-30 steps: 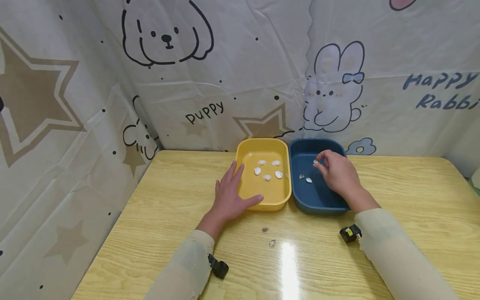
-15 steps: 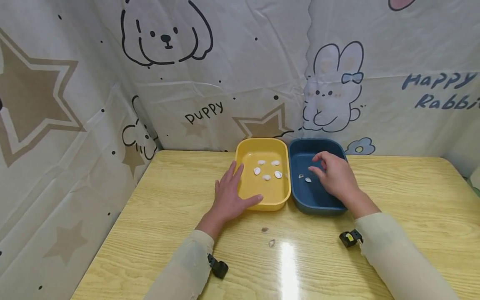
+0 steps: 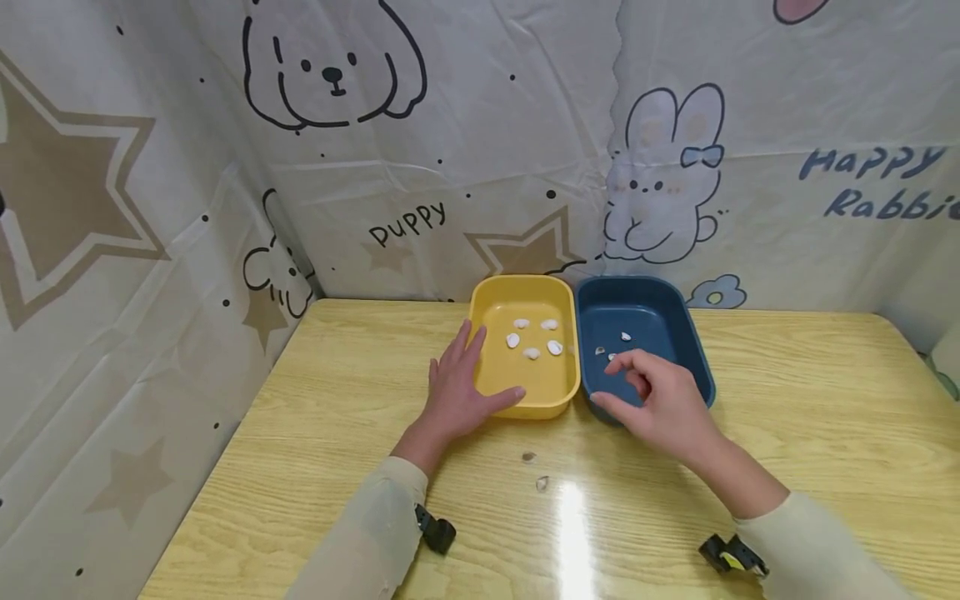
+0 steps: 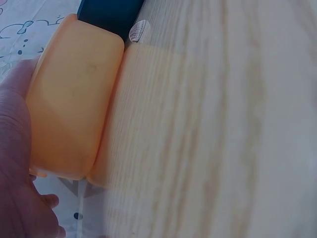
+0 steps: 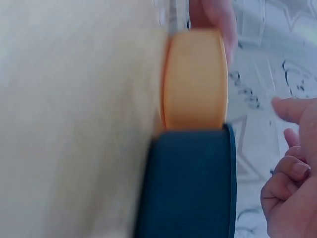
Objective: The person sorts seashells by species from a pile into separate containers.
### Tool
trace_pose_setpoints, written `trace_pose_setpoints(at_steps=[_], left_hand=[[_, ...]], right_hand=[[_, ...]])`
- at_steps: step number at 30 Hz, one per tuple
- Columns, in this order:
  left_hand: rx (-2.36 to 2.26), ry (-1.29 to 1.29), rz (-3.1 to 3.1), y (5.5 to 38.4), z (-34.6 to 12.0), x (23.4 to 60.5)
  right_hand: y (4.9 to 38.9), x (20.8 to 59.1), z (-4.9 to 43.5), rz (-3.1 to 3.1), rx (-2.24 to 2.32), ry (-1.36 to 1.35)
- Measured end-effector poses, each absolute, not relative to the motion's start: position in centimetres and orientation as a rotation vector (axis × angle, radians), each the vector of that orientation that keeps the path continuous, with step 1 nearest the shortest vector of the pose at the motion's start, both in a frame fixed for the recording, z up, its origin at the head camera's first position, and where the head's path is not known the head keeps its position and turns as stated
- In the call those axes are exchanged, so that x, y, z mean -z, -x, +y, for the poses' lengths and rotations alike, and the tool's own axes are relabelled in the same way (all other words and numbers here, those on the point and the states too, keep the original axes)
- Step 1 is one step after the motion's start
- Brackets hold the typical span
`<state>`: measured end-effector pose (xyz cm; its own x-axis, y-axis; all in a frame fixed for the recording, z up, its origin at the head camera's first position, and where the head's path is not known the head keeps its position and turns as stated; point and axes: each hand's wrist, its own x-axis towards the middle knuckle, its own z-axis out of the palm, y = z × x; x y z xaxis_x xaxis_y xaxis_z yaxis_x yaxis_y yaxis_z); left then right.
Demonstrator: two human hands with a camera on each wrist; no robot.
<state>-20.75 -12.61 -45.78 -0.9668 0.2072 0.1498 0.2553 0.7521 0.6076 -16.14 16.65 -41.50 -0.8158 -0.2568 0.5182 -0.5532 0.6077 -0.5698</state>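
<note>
In the head view my left hand [image 3: 459, 392] rests against the left side of the yellow box [image 3: 525, 408], fingers spread, thumb over its near rim. Several white seashells [image 3: 531, 354] lie on that box's floor. My right hand [image 3: 660, 404] hovers over the near part of the blue box [image 3: 701, 358], thumb and index finger apart with nothing between them. Inside the blue box are a white shell [image 3: 626, 337], a darker shell [image 3: 600, 351] and another white shell [image 3: 612, 357] partly behind the right index finger. The right wrist view shows the right hand [image 5: 294, 168] beside the blue box.
Two brownish shells lie on the wooden table [image 3: 337, 400] in front of the boxes, a nearer shell [image 3: 542, 482] and a farther shell [image 3: 528, 457]. The boxes stand side by side against a printed cloth backdrop [image 3: 525, 167] at the table's back edge.
The right hand lets go of a white shell in the blue box, then draws back toward the near rim with its fingers apart. The left hand stays on the yellow box.
</note>
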Motion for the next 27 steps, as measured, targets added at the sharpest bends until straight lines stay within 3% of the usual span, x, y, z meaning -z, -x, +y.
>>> trace_pose_setpoints(at_steps=[11,20,27], left_hand=[[0.984,0.356,-2.894,20.7,-12.8,46.0],[0.997,0.377,-2.864,20.6,-12.8,46.3],[1.011,0.382,-2.861,20.7,-12.6,45.9]], right_hand=[[12.7,44.0,13.8,-2.430,-1.286,-0.820],[12.6,45.8,11.7,-2.742,-1.423,-0.743],[12.9,46.5,11.4,-2.851,-1.436,-0.902]])
